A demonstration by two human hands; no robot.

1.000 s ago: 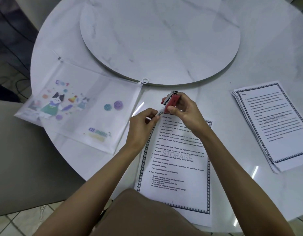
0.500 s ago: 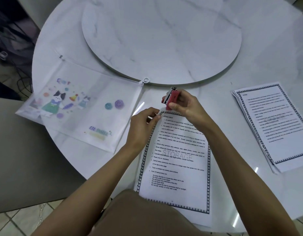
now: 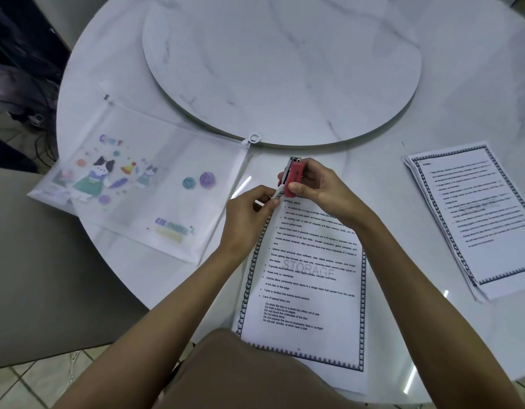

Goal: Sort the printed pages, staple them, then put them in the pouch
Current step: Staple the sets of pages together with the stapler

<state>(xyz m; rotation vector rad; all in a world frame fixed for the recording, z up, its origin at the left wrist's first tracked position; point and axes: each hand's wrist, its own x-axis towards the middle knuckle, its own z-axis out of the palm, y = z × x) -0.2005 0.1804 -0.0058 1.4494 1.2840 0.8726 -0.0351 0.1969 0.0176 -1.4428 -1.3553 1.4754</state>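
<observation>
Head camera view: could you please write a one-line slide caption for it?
Right hand clamps a small red stapler on the bordered printed pages' top-left corner, pinched by the left hand.

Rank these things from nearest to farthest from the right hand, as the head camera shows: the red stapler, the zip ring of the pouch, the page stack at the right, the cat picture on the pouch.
1. Red stapler: in the right hand's grip.
2. Zip ring: up and left, at the turntable edge.
3. Page stack: far right on the table.
4. Cat picture: far left on the pouch.
</observation>
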